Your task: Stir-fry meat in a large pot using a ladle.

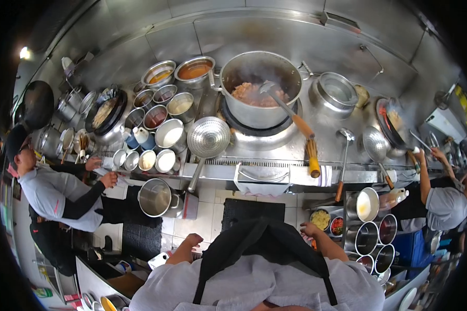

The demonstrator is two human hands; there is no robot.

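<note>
My left hand (193, 240) hangs low on the left side of my body, its fingers loosely curled and apart from the stove. On the right, my right hand (309, 229) is beside a metal container of chopped yellow food (320, 219); a red-and-white cloth (306, 238) shows under it, and whether it is gripped cannot be told. Ahead, a large steel stockpot (262, 112) steams on a burner, holding brownish chunks of food (243, 93) and a wooden-handled metal turner (282, 105). A perforated strainer (209, 137) and a bamboo wok brush (312, 157) lie near the stove's front edge.
Metal pots of sauces (155, 116) crowd the left of the stove. A tall steel pot (154, 197) stands below the front edge. A ladle (344, 159) lies at right, near steel containers (367, 238). One person (62, 198) stands left; another (447, 206) works at a wok at right.
</note>
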